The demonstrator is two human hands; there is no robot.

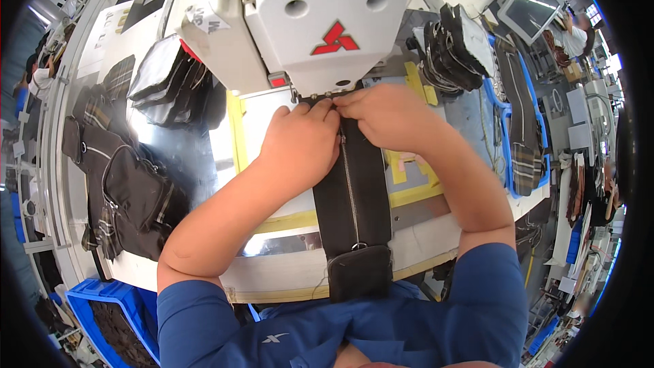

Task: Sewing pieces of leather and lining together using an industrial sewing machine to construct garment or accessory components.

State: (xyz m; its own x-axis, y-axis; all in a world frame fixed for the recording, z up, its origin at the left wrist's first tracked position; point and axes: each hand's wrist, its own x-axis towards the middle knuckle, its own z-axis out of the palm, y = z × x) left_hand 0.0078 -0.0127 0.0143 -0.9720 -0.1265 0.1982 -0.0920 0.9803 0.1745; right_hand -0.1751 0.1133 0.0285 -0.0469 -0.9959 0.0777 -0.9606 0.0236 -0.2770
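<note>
A long black fabric panel with a metal zipper (371, 191) runs from under the white sewing machine head (286, 41) toward my body. Its near end, a small black pouch-like piece (360, 271), hangs over the table's front edge. My left hand (301, 140) is closed on the panel's left side near the far end, fingers bent and pressed down close to the needle area. From the right, my right hand (385, 116) pinches the panel's far edge, its fingertips close to those of my left hand. The fabric under my fingertips is hidden.
Stacked dark fabric pieces (167, 85) and black bags with plaid parts (129, 191) lie on the left. More dark pieces (453, 51) are stacked at the back right, near a blue bin with a zippered panel (518, 116). Another blue bin (85, 293) stands at lower left.
</note>
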